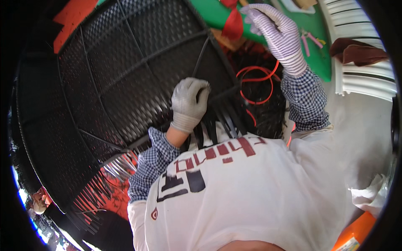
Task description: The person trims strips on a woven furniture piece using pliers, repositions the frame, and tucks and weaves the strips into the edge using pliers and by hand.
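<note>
A large black woven panel [125,98] on a frame of thin bars fills the left and middle of the view. My left hand [189,102], in a pale grey knit glove, is closed with curled fingers at the panel's near edge. Loose black strips [209,127] hang from that edge beside it; whatever its fingers hold is hidden. My right hand [278,35], in a purple-and-white striped glove, is raised at the upper right, away from the panel. Its fingers are bent and pressed together, and I cannot make out anything in them.
A green work surface [322,69] lies beyond my right hand, with pink-handled pliers [308,43] and a red ribbon [233,26]. A coiled orange-red hose [256,101] lies right of the panel. Brown cloth [356,52] rests on a white ribbed piece [368,77].
</note>
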Tool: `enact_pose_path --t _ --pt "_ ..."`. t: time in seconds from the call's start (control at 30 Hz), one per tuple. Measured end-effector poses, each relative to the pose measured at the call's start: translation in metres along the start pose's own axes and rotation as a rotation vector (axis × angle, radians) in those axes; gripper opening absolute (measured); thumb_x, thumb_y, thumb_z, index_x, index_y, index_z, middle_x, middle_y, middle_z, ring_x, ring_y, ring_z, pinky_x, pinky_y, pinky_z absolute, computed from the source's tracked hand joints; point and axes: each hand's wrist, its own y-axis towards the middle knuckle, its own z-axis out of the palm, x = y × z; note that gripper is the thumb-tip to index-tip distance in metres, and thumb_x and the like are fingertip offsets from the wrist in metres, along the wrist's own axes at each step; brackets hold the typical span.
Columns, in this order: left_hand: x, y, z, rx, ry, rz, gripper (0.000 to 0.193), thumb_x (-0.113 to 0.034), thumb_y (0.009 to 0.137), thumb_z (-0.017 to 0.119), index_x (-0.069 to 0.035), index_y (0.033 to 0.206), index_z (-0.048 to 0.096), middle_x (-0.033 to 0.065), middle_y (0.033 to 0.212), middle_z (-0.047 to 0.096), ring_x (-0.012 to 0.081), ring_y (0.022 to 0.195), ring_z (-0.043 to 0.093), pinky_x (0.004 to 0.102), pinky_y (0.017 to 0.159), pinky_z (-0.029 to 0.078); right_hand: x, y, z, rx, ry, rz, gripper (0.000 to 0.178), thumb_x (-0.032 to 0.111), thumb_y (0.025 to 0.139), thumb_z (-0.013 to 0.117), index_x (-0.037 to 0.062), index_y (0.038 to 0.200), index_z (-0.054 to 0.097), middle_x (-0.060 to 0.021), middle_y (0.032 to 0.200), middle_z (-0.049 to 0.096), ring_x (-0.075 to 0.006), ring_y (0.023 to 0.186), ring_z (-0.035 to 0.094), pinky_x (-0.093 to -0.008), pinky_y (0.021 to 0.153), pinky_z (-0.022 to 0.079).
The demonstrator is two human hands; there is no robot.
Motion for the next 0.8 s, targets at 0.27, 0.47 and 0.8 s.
enact_pose_path --t 0.27,0.47,0.8 --pt "-0.005 -0.024 0.014 0.227 0.083 0.229 0.022 -0.015 0.081 0.079 -0.008 0.101 0.073 0.0102 0.096 0.070 0.0314 0.087 0.067 0.0407 0.079 0.054 -0.057 -0.115 0.003 0.318 -0.131 0.001 0.022 0.010 0.098 0.068 0.0057 0.119 0.071 -0.0049 0.104 0.072 -0.0118 0.088 0.069 -0.0254 0.080 0.056" --pt "-0.018 -0.024 0.033 0.245 0.214 0.158 0.028 -0.018 0.082 0.077 -0.009 0.108 0.071 0.0099 0.104 0.069 0.0314 0.093 0.066 0.0419 0.083 0.054 -0.048 -0.151 0.022 0.344 -0.058 0.191 0.032 0.008 0.090 0.077 0.0070 0.121 0.069 -0.0006 0.097 0.069 -0.0085 0.084 0.067 -0.0237 0.076 0.055" --pt "-0.018 -0.029 0.045 0.254 0.137 0.033 0.038 -0.017 0.078 0.068 -0.009 0.116 0.070 0.0106 0.108 0.067 0.0309 0.100 0.064 0.0434 0.089 0.053 -0.060 -0.157 0.050 0.251 0.121 0.113 0.029 0.006 0.094 0.072 0.0005 0.121 0.066 -0.0060 0.105 0.072 -0.0136 0.097 0.070 -0.0262 0.088 0.058"
